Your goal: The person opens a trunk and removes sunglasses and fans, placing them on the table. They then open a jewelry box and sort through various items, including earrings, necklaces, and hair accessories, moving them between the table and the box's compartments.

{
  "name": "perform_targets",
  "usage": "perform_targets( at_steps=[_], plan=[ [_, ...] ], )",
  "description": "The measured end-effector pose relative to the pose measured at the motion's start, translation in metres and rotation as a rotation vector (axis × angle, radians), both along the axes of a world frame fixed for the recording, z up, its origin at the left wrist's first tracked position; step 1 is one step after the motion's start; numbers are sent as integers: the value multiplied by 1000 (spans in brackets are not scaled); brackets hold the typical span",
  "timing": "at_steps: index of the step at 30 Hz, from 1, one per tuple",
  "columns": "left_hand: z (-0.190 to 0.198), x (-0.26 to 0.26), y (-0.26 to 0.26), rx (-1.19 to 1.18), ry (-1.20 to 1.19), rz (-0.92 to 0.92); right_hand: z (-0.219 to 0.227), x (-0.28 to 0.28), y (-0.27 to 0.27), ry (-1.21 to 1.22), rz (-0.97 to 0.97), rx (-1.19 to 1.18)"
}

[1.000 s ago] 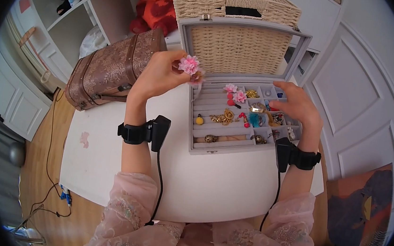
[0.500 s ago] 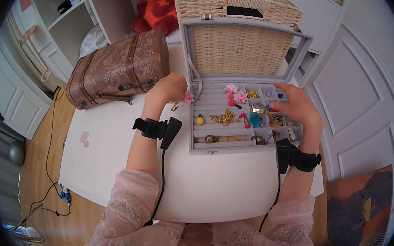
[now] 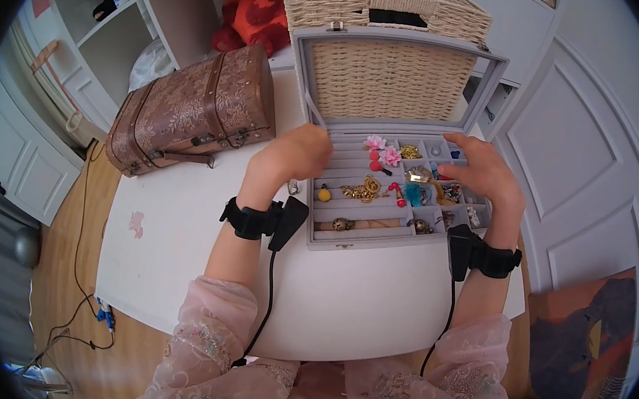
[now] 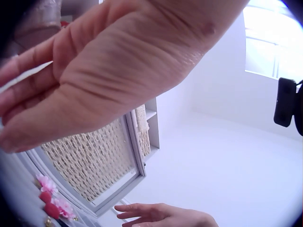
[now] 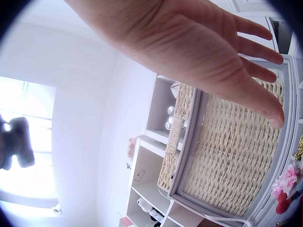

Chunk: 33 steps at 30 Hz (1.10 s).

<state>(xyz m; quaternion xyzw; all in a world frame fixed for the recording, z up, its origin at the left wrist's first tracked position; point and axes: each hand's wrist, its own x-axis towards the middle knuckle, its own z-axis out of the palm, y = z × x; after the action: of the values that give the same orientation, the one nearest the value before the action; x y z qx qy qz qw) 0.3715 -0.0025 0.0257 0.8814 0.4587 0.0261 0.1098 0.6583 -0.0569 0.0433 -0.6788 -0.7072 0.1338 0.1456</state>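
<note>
An open grey jewellery box (image 3: 376, 246) lies on the white table, holding pink flowers (image 3: 390, 156), gold chains (image 3: 366, 191) and a yellow ball piece (image 3: 325, 193). Over its left edge, the left hand (image 3: 289, 154) has its fingers bent toward the thumb; the pink flower piece it pinched is hidden behind it. A small shiny bit (image 3: 294, 188) shows just below that hand. The right hand (image 3: 484, 169) is at the box's right side, thumb and fingers apart, holding nothing; in the right wrist view the fingers (image 5: 258, 47) are spread.
A brown patterned case (image 3: 189, 110) stands on the table's left. Behind the raised lid (image 3: 491, 93) is a woven basket (image 3: 399, 15). Cables (image 3: 271, 287) run from both wrist cameras across the white table (image 3: 169, 246). A red plush toy (image 3: 253, 12) sits behind the case.
The left hand has come down and to the right from beside the lid to the box's left edge, and the pink flower piece has gone out of sight. The right hand is nearly still.
</note>
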Motion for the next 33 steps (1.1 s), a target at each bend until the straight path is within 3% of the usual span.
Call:
perform_targets(
  at_steps=[4, 7, 14, 33],
  plan=[
    [14, 13, -15, -171, 17, 26, -4, 2, 1, -48, 29, 67],
    [1, 16, -9, -200, 32, -35, -5, 4, 2, -41, 31, 65],
    [-11, 20, -8, -159, 40, -87, -6, 5, 2, -42, 41, 93],
    [-3, 21, -12, -187, 75, 16, -3, 3, 2, -49, 26, 56]
  ],
)
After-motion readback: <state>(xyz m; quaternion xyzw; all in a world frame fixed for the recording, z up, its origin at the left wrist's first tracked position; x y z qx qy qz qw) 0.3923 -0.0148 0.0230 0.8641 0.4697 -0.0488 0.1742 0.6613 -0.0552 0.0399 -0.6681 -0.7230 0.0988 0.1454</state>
